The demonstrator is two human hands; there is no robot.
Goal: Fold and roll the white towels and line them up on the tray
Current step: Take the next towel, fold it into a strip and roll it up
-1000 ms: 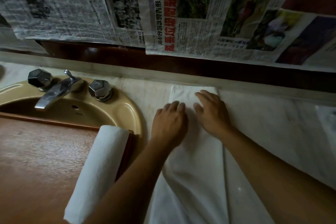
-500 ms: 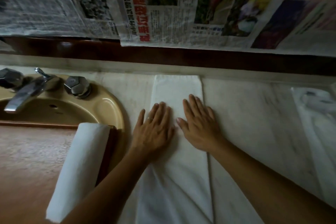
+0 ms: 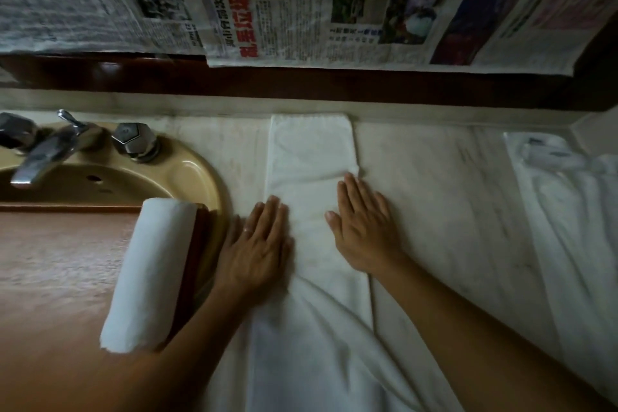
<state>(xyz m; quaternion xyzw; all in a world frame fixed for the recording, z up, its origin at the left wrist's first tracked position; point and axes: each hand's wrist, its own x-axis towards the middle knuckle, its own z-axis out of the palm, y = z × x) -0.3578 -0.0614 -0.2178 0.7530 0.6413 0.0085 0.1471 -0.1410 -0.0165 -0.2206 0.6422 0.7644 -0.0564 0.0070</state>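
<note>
At the far left a chrome faucet (image 3: 40, 157) with faceted knobs stood over a tan sink (image 3: 197, 174) set into the bench (image 3: 434, 197). A reddish-brown tray (image 3: 57, 278) lay across the near part of the sink, reaching toward the lower left corner of the view. One rolled white towel (image 3: 148, 273) rested along the tray's right edge, its length running from the sink rim toward the viewer.

Just to the right of that roll, the left hand (image 3: 257, 251) lay flat, fingers straight and close together, palm down. It pressed on the left margin of a long folded towel (image 3: 311, 157), and a ring showed on one finger. The folded towel stretched as a narrow strip from the back ledge of the pale marble bench toward the viewer, smooth at its far end and creased into loose folds nearer the arms. The right hand (image 3: 364, 231) lay on the strip's right margin, likewise open, with fingers extended and the thumb spread toward the left hand. A bare band of towel showed between the two hands, which did not touch.

Farther right, well apart from the hands, a crumpled heap of white towels (image 3: 568, 211) lay on the bench by the corner. Above everything, sheets of newspaper (image 3: 301, 3) hung over a dark wooden band along the wall.
</note>
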